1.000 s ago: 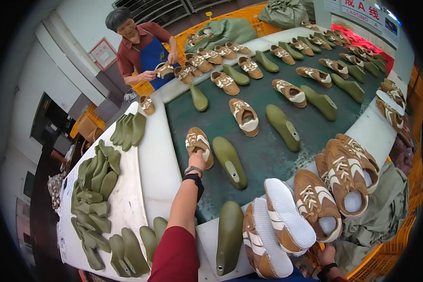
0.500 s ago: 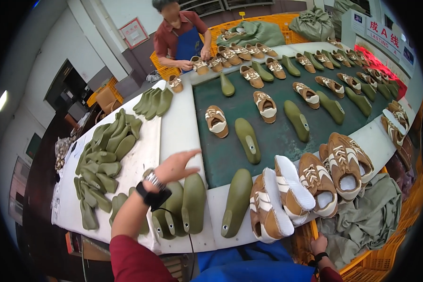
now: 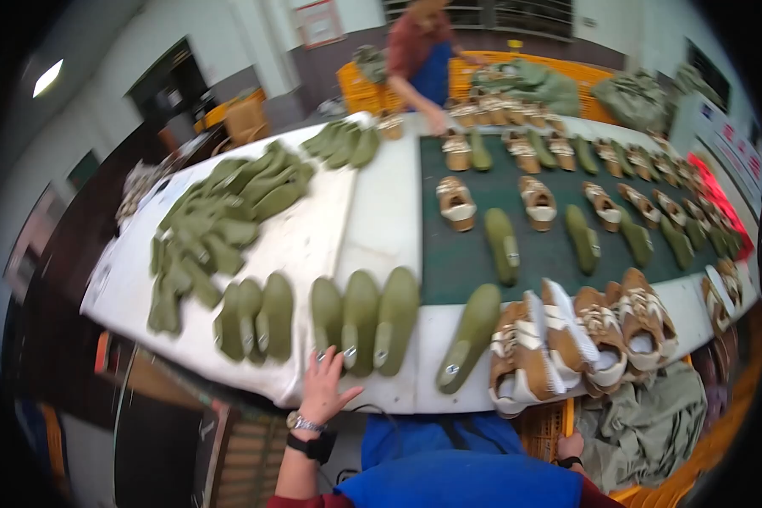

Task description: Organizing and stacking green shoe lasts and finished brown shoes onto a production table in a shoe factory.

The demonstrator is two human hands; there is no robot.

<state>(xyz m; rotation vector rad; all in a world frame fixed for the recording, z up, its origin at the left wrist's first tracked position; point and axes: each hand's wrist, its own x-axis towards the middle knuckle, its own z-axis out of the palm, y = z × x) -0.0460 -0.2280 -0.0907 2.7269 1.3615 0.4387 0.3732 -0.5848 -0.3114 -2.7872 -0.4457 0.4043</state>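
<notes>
My left hand [image 3: 323,389], a watch and a black band at its wrist, is open with fingers spread. Its fingertips are at the heel of an olive-green shoe last [image 3: 327,313], the leftmost of three at the table's near edge; contact is hard to tell in the blur. My right hand [image 3: 570,446] is low beside the table, closed at the rim of an orange crate [image 3: 559,421]. Near that hand, brown-and-white sneakers [image 3: 516,356] line the table's edge, some on their sides. A single green last [image 3: 470,339] lies left of them.
A heap of green lasts [image 3: 220,220] covers much of the white table [image 3: 381,220] at left. Sneakers and lasts stand in rows on the dark green belt [image 3: 449,275]. Across it, a co-worker's hand [image 3: 436,121] reaches toward a sneaker. Grey-green cloth [image 3: 652,423] fills the crate.
The view has swung left. My left hand has come back from above the table to the lasts at its near edge. The co-worker has shifted, one arm now stretched down toward the belt.
</notes>
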